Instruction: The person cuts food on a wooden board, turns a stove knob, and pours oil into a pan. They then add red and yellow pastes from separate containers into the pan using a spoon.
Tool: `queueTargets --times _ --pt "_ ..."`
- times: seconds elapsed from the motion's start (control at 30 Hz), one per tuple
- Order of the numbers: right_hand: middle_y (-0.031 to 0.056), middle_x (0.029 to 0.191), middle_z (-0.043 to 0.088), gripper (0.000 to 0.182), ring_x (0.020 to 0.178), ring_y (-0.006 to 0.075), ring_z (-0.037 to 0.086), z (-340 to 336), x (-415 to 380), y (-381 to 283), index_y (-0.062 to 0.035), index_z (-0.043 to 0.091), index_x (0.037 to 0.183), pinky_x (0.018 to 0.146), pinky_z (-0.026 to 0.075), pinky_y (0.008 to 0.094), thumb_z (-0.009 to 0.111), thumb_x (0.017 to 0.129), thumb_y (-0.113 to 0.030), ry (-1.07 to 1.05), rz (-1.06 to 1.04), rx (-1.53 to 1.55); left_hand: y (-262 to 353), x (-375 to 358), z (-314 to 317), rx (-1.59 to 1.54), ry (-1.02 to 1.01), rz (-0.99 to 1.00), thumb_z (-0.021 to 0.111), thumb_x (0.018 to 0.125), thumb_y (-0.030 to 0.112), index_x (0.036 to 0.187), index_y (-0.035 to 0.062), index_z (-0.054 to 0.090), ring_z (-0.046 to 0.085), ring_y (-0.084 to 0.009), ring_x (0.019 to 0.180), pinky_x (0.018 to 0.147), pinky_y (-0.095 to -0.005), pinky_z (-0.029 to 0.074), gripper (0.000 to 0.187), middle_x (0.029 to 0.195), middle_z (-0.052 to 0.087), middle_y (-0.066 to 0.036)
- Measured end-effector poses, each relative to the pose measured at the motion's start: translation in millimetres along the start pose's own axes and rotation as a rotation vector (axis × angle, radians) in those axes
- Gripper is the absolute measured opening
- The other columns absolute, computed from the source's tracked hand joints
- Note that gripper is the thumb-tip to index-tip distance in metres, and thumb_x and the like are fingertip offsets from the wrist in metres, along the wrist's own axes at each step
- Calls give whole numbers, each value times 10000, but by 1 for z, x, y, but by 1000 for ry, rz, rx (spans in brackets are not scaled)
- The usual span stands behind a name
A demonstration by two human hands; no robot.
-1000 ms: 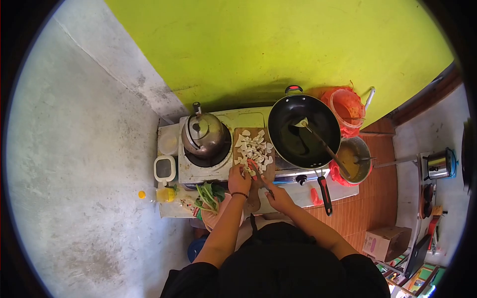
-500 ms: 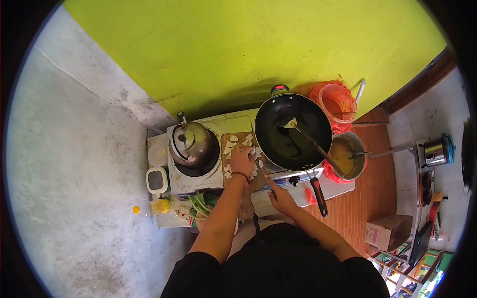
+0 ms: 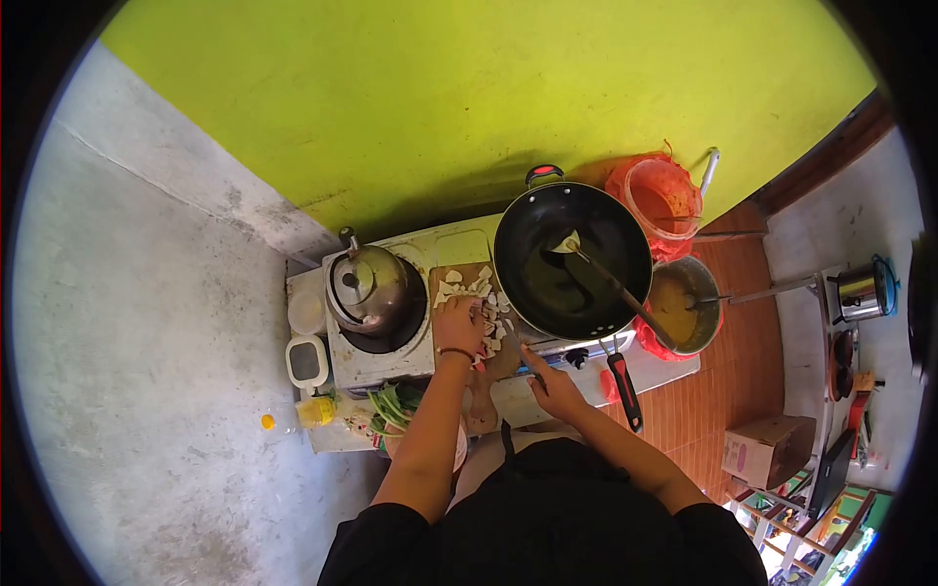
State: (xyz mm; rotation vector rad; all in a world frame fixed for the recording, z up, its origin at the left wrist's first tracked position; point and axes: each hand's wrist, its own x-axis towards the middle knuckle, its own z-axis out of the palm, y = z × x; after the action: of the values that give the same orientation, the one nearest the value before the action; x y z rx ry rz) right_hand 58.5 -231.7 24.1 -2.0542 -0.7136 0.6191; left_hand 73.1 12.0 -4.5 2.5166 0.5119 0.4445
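My right hand (image 3: 559,393) is closed round the handle of a knife (image 3: 515,344), whose blade points up and left over the wooden cutting board (image 3: 504,365). My left hand (image 3: 457,324), with a dark band at the wrist, rests on the left part of the board. Its fingers are curled down among cut white pieces (image 3: 498,305), and what lies under them is hidden. More pieces are scattered above and to the right of that hand. The knife blade is apart from my left hand.
A metal kettle (image 3: 369,290) stands on the left burner. Right of the board sits a black wok (image 3: 586,220) with dark liquid and a wooden-handled spatula (image 3: 611,273). Beyond are a red bucket (image 3: 674,186) and a pot of yellowish food (image 3: 674,311). Green vegetables (image 3: 396,405) lie front left.
My left hand has shifted left and slightly down, away from the knife, uncovering pieces in the middle of the board. My right hand has kept hold of the knife, almost in place.
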Motion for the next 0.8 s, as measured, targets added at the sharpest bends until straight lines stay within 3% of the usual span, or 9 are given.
queueTargets --times 0.17,0.23,0.47,0.57,0.63,0.8 --pt "171 644 554 703 574 327 573 1 3 2 -216 277 1526 603 469 395 573 905 -76 1 -21 -14 -1 -6 -13 -11 27 -41 703 766 152 883 101 706 600 -317 944 825 -419 492 127 970 658 -101" --pt "196 672 581 709 633 374 601 0 4 -2 -219 272 1522 631 474 451 561 891 -77 -22 5 -7 5 -7 -15 -66 80 -56 706 771 149 865 92 704 605 -316 950 832 -411 494 110 987 661 -104" --pt "225 702 601 714 666 409 613 1 4 -3 -230 263 1521 646 475 487 560 888 -87 -47 32 0 -3 17 1 -88 36 -157 712 777 174 982 92 714 594 -324 1005 872 -408 492 221 1023 645 -134" --pt "173 651 555 699 582 332 573 4 1 0 -212 272 1528 612 470 398 574 910 -86 -18 -6 -5 5 27 9 25 70 -200 708 785 195 997 98 709 574 -340 1049 890 -433 482 233 1063 623 -154" --pt "172 650 554 699 582 331 574 4 -1 2 -211 271 1528 612 470 400 574 910 -88 -20 -18 -22 13 32 9 139 29 -242 704 785 189 1004 115 709 574 -352 1027 897 -433 474 232 1037 623 -156" --pt "168 646 553 699 588 330 577 2 -3 1 -214 271 1528 617 472 405 573 911 -90 -29 -13 -23 14 43 8 75 -10 -266 686 815 217 1009 100 701 567 -357 1089 902 -439 474 227 1081 628 -166"
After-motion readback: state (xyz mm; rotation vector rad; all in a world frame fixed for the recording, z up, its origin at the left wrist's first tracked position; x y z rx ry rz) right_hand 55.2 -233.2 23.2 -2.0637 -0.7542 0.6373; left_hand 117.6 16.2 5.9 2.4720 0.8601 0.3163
